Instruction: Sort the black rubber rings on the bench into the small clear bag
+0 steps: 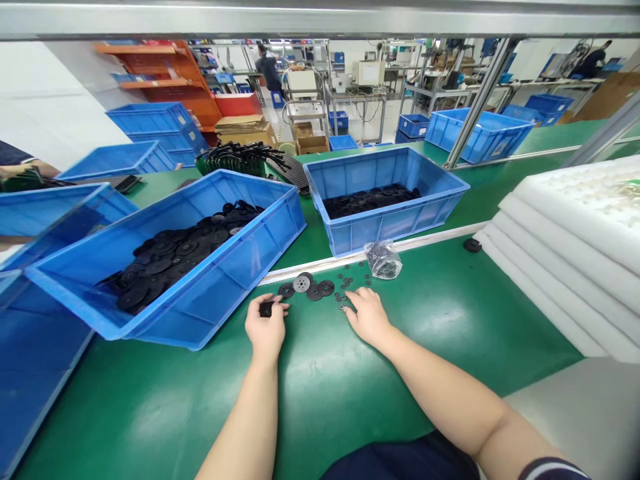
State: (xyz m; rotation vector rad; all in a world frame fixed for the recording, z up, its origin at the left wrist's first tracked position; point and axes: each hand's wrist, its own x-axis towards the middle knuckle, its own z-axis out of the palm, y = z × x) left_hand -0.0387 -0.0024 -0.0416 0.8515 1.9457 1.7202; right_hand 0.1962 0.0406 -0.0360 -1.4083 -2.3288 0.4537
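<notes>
My left hand (266,325) rests on the green mat (320,373), closed around a small black disc (267,309). My right hand (367,313) lies just to its right, fingers pinched down on a tiny black washer (341,307) among several scattered small rings. A few larger black discs (307,287) lie on the mat just beyond both hands. A small clear bag of black parts (383,260) sits behind the right hand.
A tilted blue bin (220,267) of black discs stands left of the hands, another blue bin (385,223) of discs behind. Stacked white foam trays (575,247) fill the right side. A lone black disc (472,245) lies near them. People work far back.
</notes>
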